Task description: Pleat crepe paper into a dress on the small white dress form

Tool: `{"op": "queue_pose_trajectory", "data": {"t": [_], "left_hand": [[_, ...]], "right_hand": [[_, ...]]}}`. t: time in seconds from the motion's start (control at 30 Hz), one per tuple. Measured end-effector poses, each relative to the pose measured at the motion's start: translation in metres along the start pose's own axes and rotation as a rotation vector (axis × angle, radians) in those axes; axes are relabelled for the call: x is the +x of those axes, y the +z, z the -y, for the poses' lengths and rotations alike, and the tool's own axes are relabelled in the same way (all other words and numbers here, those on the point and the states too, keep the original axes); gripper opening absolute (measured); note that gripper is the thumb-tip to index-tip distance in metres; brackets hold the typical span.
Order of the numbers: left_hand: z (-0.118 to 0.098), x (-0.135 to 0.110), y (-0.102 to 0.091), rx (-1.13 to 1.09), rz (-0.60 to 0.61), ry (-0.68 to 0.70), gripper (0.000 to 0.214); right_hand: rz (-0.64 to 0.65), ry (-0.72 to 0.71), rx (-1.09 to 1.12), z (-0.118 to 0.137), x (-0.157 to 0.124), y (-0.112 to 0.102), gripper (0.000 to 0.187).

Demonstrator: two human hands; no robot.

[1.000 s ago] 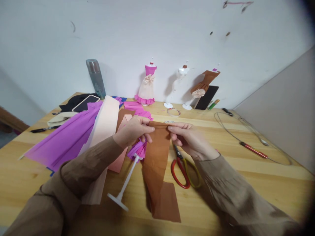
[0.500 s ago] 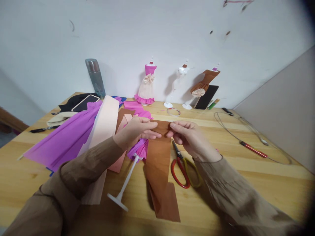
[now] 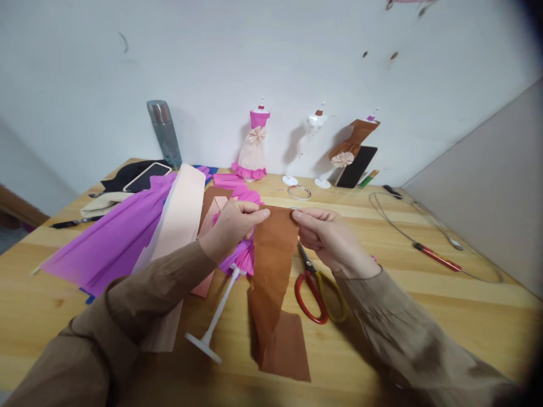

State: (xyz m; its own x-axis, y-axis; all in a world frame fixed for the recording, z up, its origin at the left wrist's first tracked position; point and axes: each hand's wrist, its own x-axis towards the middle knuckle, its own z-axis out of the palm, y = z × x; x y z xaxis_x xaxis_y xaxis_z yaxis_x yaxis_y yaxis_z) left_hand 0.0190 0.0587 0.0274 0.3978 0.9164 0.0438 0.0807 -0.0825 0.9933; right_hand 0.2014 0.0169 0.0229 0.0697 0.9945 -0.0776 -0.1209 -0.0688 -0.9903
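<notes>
A long brown crepe paper strip hangs from both my hands, its lower end folded over on the wooden table. My left hand pinches its upper left corner between thumb and fingers. At the upper right corner, my right hand grips it the same way. Under and left of the strip lies a small white mannequin stand on its side, with a pink-purple ruffled skirt around it, partly hidden by my left hand. Scissors with red and yellow handles rest just right of the strip.
Purple crepe paper and cream paper are heaped at left, near a phone and a flask. Along the wall stand a pink-dressed mannequin, a bare one and a brown-dressed one. A cable lies right.
My fingers have shifted so the strip's top edge now stretches flat between them; the fingers that lay across its front are now behind or curled. The strip's lower end has shifted slightly.
</notes>
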Motion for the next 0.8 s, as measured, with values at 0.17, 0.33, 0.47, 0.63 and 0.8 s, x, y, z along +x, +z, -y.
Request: {"op": "queue_pose_trajectory", "data": {"t": [0.17,0.33,0.47,0.63,0.8], "left_hand": [[-0.001,0.000,0.002,-0.062,0.022,-0.025,0.051],[0.004,0.003,0.002,-0.132,0.047,-0.070,0.049],[0.008,0.006,0.002,-0.165,0.010,-0.123,0.046],[0.004,0.006,0.000,-0.302,0.154,-0.184,0.033],[0.009,0.004,0.001,-0.280,0.380,-0.311,0.050]], "right_hand": [[0.009,0.014,-0.001,0.001,0.001,-0.002,0.046],[-0.031,-0.063,-0.043,-0.002,0.002,-0.001,0.041],[-0.062,-0.098,-0.057,-0.004,0.004,-0.002,0.038],[-0.091,-0.107,-0.008,-0.004,0.006,-0.003,0.047],[-0.165,-0.070,0.068,-0.008,0.010,-0.005,0.048]]}}
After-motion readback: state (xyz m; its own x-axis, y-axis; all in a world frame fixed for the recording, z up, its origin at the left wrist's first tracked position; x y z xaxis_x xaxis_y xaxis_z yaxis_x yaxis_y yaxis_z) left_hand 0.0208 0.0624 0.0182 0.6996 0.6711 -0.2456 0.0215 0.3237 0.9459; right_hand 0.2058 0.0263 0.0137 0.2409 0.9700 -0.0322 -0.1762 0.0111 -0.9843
